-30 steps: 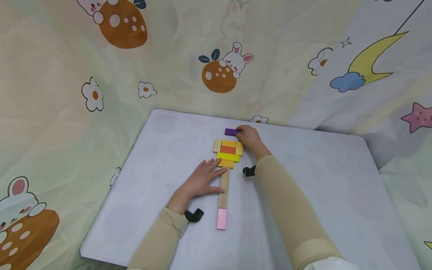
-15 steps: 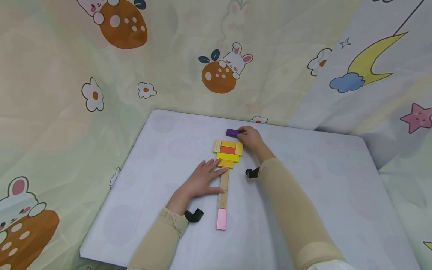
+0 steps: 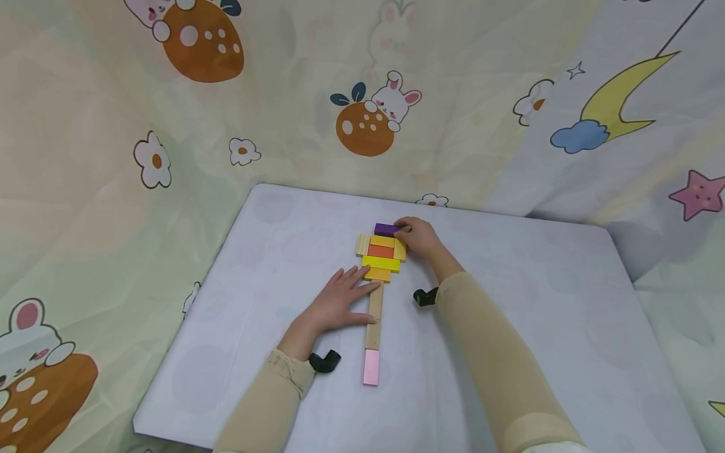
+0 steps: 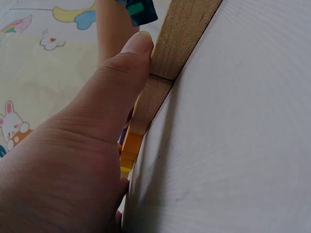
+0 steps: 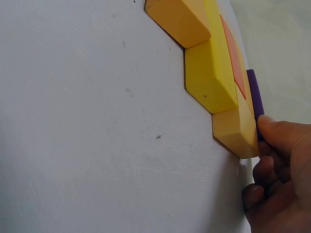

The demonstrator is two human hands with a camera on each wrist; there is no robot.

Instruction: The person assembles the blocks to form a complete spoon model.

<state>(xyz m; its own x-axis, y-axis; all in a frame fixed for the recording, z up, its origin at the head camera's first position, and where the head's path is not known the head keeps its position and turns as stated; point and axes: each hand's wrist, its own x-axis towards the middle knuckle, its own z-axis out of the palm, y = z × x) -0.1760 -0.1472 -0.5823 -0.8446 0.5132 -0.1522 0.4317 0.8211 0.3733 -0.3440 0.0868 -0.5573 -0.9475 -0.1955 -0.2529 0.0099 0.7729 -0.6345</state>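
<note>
My right hand [image 3: 420,239] pinches the end of a purple block [image 3: 385,229] at the top of a row of flat-laid blocks. In the right wrist view, the purple block [image 5: 254,92] lies close along the far side of the pale end block [image 5: 235,128]. Below it come an orange-red block [image 3: 381,251], a bright yellow block [image 3: 381,263] and an orange block [image 3: 377,274]. My left hand [image 3: 334,305] rests with spread fingers, its thumb and fingertips touching the wooden stem blocks [image 3: 375,336] and the orange block. A pink block [image 3: 370,367] ends the stem.
A white table [image 3: 544,327] carries the whole arrangement. Behind it hangs a cloth backdrop [image 3: 294,75] printed with rabbits and flowers, meeting the table's far edge just beyond the purple block. Black wrist cameras sit below both hands.
My right hand has drawn the purple block nearer, from a gap beyond the row to right against its top. The left hand has stayed in place.
</note>
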